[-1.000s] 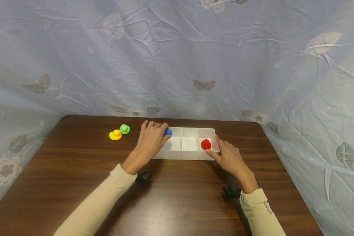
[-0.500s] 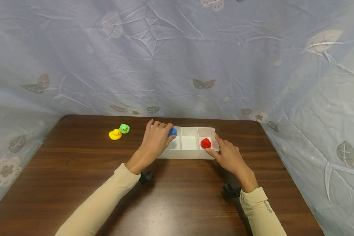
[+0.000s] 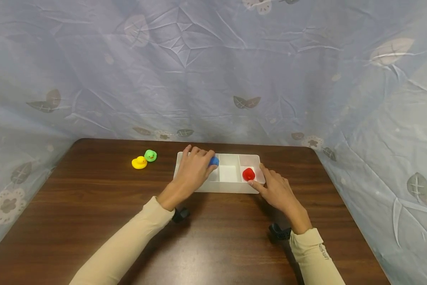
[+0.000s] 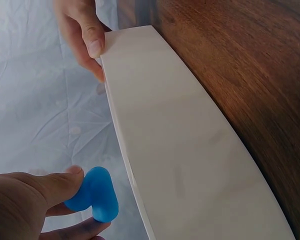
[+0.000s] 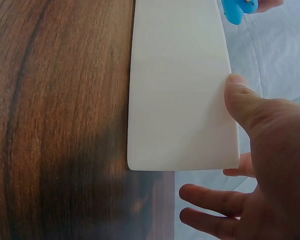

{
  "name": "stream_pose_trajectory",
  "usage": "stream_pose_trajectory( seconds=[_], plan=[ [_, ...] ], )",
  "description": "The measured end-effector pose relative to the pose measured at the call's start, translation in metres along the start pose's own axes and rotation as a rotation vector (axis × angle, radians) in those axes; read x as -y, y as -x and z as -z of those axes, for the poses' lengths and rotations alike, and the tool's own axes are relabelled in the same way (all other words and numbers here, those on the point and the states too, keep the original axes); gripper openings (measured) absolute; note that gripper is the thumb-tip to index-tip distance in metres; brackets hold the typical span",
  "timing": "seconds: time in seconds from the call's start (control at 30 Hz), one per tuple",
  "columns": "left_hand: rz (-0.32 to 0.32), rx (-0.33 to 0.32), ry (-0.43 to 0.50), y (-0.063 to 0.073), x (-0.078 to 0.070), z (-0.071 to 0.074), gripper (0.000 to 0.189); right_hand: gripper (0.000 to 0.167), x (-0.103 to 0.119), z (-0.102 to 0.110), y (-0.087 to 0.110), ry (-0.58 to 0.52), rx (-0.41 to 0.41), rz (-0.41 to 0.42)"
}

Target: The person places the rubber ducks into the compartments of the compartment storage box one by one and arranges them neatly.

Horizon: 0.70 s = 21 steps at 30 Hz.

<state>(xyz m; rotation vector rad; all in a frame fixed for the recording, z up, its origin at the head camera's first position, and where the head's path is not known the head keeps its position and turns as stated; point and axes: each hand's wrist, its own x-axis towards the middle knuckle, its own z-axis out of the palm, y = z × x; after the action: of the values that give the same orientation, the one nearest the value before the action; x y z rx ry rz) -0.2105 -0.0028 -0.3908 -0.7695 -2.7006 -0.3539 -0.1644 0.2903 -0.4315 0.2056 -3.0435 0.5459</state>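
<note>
My left hand pinches a blue rubber duck between thumb and fingers, above the left part of a white divided tray. In the left wrist view the blue duck stands out past the fingertips, beside the tray's rim. At the tray's right end my right hand holds the near corner, its thumb on the rim and its other fingers around the end wall. A red rubber duck lies in the rightmost compartment. The left compartments are partly hidden behind my left hand.
A yellow rubber duck and a green rubber duck sit side by side on the brown wooden table, left of the tray. A patterned grey-blue cloth hangs behind the table and along its sides.
My left hand has moved right with the blue duck, from the tray's left part toward its middle. My right hand, the tray and the other ducks have stayed put.
</note>
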Motion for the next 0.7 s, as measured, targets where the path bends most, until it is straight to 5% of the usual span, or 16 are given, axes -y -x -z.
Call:
stream_pose_trajectory(
  seconds=[0.7],
  plan=[
    [-0.052,-0.009,-0.005,-0.007,-0.021,-0.007,0.031,0.088,0.002,0.0,0.003,-0.036,0.009,-0.009]
  ],
)
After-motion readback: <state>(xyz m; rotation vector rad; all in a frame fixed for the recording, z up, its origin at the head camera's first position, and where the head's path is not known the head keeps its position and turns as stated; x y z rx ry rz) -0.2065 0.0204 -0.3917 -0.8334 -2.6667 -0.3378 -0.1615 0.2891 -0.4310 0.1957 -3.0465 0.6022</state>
